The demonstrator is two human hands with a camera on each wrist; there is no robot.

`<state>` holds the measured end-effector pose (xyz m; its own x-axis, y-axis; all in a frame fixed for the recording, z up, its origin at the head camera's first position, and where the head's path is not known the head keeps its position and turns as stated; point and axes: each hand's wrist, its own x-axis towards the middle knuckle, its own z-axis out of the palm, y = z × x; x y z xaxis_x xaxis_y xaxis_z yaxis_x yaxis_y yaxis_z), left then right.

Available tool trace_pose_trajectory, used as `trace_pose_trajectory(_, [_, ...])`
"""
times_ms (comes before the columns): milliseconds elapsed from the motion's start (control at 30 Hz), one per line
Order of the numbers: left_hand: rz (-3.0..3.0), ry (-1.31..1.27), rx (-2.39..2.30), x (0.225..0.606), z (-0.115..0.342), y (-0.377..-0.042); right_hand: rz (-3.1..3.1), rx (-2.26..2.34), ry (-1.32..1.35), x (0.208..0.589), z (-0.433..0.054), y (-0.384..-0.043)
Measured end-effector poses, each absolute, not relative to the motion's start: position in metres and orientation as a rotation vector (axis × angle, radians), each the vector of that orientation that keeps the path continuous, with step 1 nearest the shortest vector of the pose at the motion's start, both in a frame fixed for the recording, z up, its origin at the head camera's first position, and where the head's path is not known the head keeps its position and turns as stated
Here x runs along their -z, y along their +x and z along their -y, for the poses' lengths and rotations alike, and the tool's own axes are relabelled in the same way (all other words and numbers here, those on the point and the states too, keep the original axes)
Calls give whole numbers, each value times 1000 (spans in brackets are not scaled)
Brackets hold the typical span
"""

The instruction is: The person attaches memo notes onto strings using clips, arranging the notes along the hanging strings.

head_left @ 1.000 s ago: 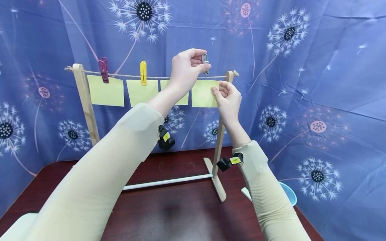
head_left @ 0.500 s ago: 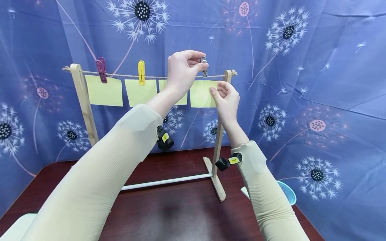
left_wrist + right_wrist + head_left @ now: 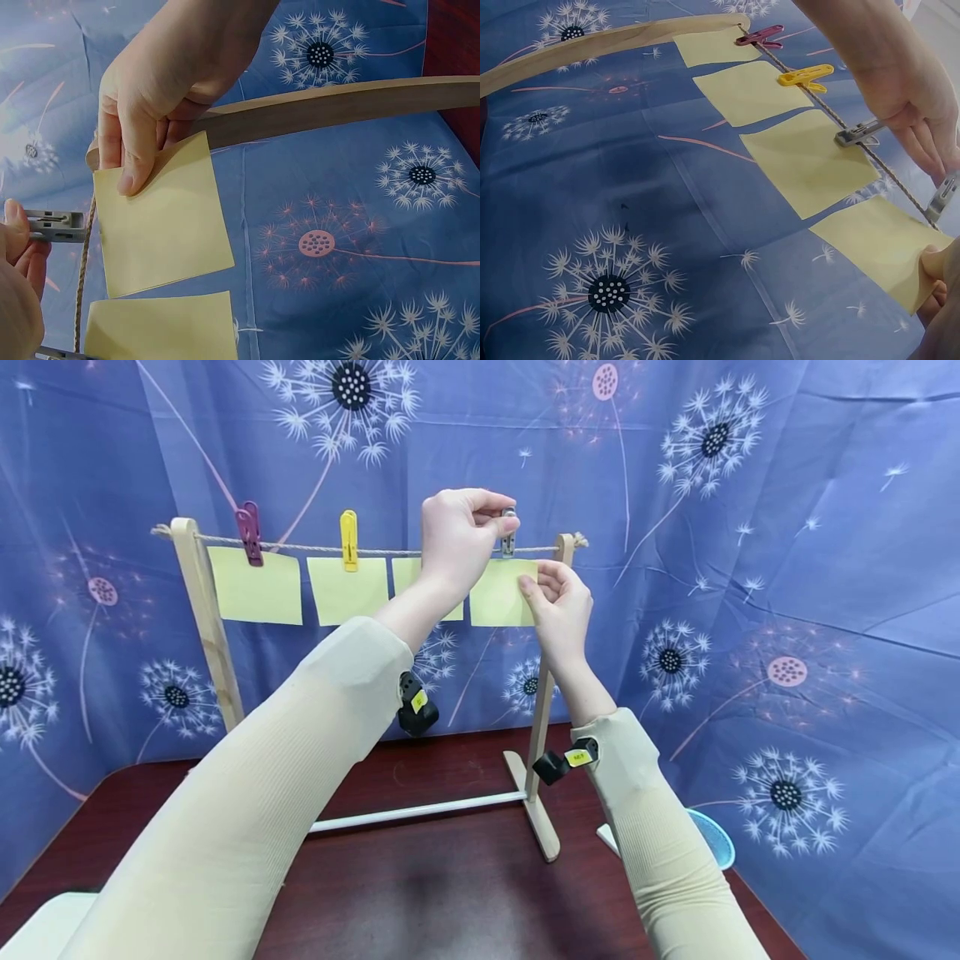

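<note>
My left hand [image 3: 456, 537] pinches a grey clothespin [image 3: 58, 226], held upright above the right part of the rope [image 3: 292, 546]. The clothespin's lower end is at the rope, close over the top edge of the rightmost yellow paper [image 3: 497, 595]. By that paper's upper right corner, my right hand [image 3: 564, 610] grips it between thumb and fingers. Further left hang more yellow papers, one under a purple clothespin [image 3: 249, 533], another under a yellow clothespin [image 3: 348, 540]. A third paper [image 3: 810, 169] carries a grey clothespin [image 3: 859, 133], hidden behind my left hand in the head view.
A wooden stand [image 3: 542, 718] holds the rope between two posts, with a white crossbar [image 3: 420, 812] low down on the dark red table [image 3: 420, 885]. At the right are a blue basket [image 3: 714, 837] and a white strip [image 3: 608, 837]. A patterned curtain hangs behind.
My left hand has lowered the grey clothespin from above the rope down to it. My right hand keeps its grip on the paper. The view has shifted slightly.
</note>
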<state>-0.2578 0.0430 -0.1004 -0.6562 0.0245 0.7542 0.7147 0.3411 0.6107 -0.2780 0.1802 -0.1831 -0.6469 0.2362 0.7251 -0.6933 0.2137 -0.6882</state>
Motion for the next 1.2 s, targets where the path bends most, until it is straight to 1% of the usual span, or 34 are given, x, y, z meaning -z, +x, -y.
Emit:
trace_pose_trajectory(767, [1964, -614, 1354, 103, -46, -262, 1741, -1525, 433, 183, -181, -278])
trace_pose_trajectory(1200, [1979, -592, 1245, 102, -46, -262, 1761, -1494, 443, 184, -184, -278])
